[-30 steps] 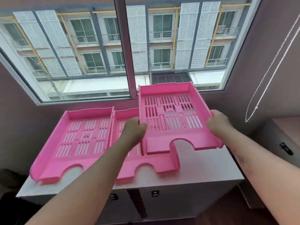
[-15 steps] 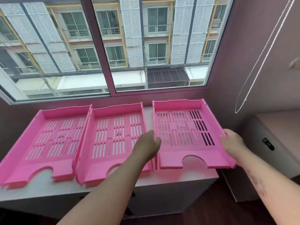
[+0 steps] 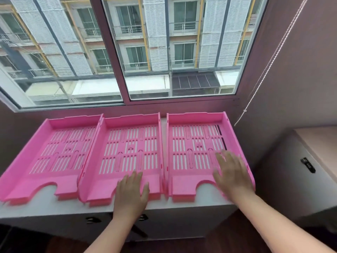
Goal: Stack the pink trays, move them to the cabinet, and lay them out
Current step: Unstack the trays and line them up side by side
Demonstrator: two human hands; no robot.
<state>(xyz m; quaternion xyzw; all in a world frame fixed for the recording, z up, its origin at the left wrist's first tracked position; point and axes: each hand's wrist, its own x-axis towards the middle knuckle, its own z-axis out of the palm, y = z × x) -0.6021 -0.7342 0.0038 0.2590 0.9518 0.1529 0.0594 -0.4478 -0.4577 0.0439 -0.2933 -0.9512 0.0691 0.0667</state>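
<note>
We see three pink trays lying side by side on the white cabinet (image 3: 164, 207) under the window (image 3: 116, 52). The left tray (image 3: 54, 152) touches the middle tray (image 3: 127, 152), while a narrow gap separates the middle tray from the right tray (image 3: 193, 148), which sits at the cabinet's right end.

Our left hand (image 3: 132, 190) rests flat, fingers spread, on the front lip of the middle tray and grips nothing. Our right hand (image 3: 231, 172) is likewise open and empty, palm down over the right tray's front right part; it is blurred, so we cannot tell if it touches.

We judge the laying-out step to be nearly finished: all trays are down in a row. The next move, if any, calls for only a light nudge to square the spacing and front edges.

We can read no brand, label or writing anywhere.
</note>
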